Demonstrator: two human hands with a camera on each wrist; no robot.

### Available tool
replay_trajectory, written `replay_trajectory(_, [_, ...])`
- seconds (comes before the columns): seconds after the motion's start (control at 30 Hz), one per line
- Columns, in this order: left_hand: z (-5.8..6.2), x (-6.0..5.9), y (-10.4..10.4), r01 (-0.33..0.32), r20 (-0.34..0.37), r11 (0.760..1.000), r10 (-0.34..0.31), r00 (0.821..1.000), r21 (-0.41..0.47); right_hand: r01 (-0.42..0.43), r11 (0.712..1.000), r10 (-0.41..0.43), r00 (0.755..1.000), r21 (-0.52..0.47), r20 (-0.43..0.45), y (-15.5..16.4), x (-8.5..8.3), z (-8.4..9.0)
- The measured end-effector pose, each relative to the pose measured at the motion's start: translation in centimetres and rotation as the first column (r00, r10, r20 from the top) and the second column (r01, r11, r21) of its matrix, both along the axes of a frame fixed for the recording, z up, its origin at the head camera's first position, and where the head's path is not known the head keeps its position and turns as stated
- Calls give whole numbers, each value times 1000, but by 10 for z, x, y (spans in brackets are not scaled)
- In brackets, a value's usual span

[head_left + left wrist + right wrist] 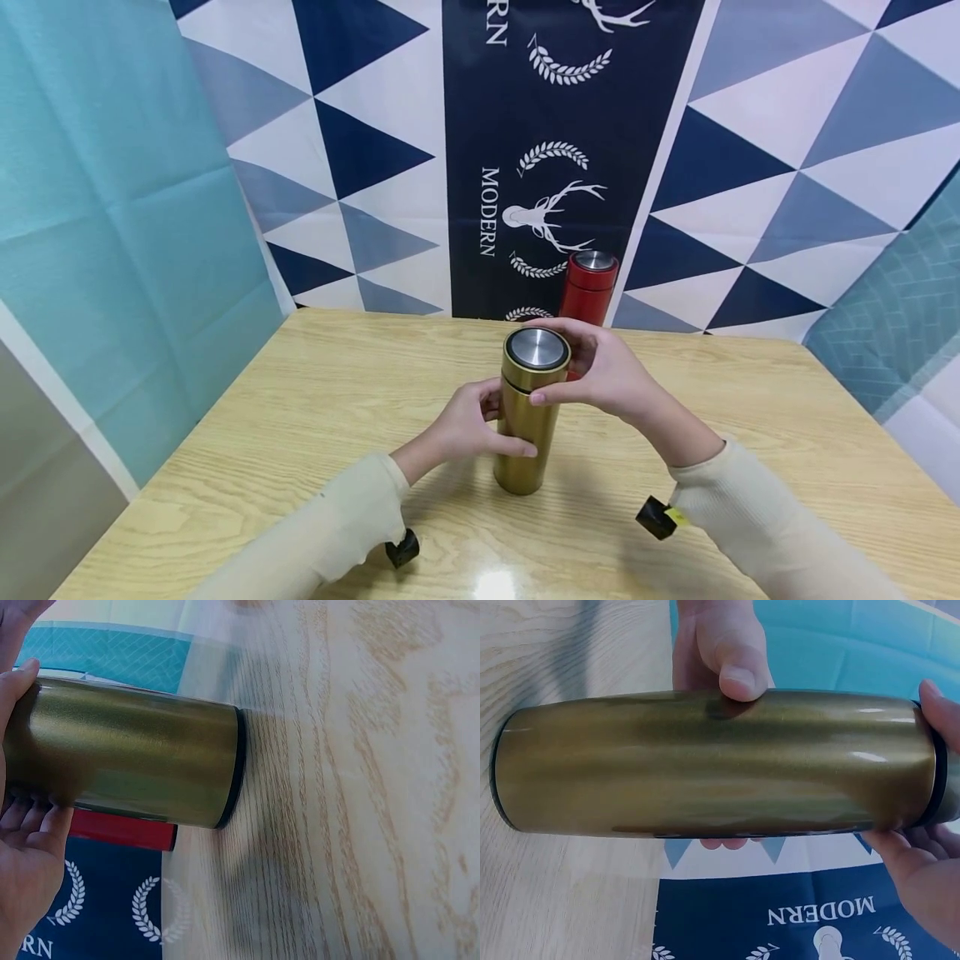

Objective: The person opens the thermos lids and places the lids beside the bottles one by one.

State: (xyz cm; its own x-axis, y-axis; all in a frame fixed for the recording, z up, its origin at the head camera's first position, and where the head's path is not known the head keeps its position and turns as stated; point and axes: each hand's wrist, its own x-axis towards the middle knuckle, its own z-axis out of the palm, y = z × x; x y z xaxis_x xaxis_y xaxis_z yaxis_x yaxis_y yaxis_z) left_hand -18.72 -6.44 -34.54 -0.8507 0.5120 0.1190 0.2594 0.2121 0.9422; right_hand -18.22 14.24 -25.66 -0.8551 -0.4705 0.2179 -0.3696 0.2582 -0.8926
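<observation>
A gold thermos flask [525, 425] with a steel-topped lid [537, 348] stands upright over the wooden table, between both hands. My left hand [471, 427] grips the middle of its body, thumb across the front and fingers behind. Higher up, my right hand [600, 375] holds it around the lid and the black seam, thumb at the near side. The right wrist view shows the flask [705, 765] lengthwise, with the left hand [724, 645] wrapped about it. Behind the right hand stands a red thermos flask [587, 292], its lower part mostly hidden.
The wooden table [300, 392] reaches back to a wall cloth [382, 167] of blue and white triangles with a dark deer-print strip. A turquoise cloth [127, 208] hangs at the left. Black wrist devices [656, 518] hang below the sleeves.
</observation>
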Motion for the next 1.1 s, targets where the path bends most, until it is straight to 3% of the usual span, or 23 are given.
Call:
replay_trajectory(0.27, [0, 0, 0, -5, -9, 1000, 5, 1000, -7, -116, 993, 116, 993, -8, 3, 5, -8, 2])
replay_trajectory(0.6, [0, -1, 0, -6, -8, 1000, 6, 1000, -9, -278, 960, 278, 960, -12, -8, 10, -20, 3])
replay_trajectory(1.1, [-2, 0, 0, -3, -4, 1000, 3, 1000, -17, -402, 915, 402, 916, 23, 10, 16, -35, 3])
